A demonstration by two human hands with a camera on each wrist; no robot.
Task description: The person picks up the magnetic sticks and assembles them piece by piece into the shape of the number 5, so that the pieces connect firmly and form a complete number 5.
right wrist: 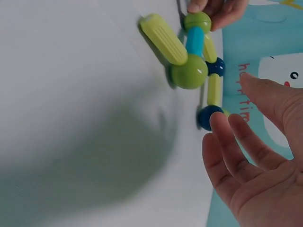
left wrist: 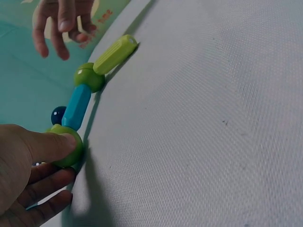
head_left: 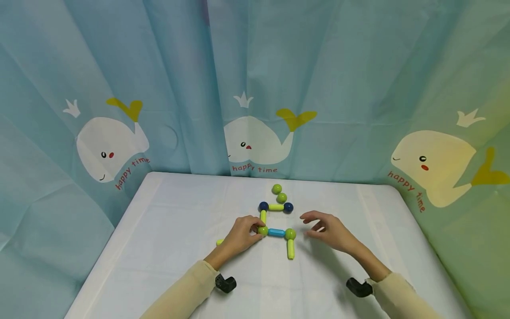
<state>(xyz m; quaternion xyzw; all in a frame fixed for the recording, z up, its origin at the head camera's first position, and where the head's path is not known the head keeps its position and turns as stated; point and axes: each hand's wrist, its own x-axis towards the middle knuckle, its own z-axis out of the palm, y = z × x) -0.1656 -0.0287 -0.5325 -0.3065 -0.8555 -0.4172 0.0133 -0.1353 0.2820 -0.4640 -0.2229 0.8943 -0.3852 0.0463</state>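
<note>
On the white table lies a zigzag figure of balls and rods. My left hand (head_left: 241, 234) pinches its left green ball (left wrist: 70, 153) between thumb and fingers. From that ball a blue rod (head_left: 276, 232) runs right to another green ball (head_left: 290, 234), which has a yellow-green rod (right wrist: 165, 40) pointing toward me. A second yellow-green rod (head_left: 263, 216) leads away to a navy ball (head_left: 264, 206), joined by a third rod (head_left: 276, 207) to another navy ball (head_left: 288, 207). My right hand (head_left: 330, 230) hovers right of the figure, fingers loosely bent, holding nothing.
Two loose green balls (head_left: 276, 189) lie behind the figure. The end of a yellow-green rod (head_left: 219, 242) shows left of my left hand, which partly covers it. A blue curtain (head_left: 342, 88) with whale prints hangs right behind the table (head_left: 167, 212).
</note>
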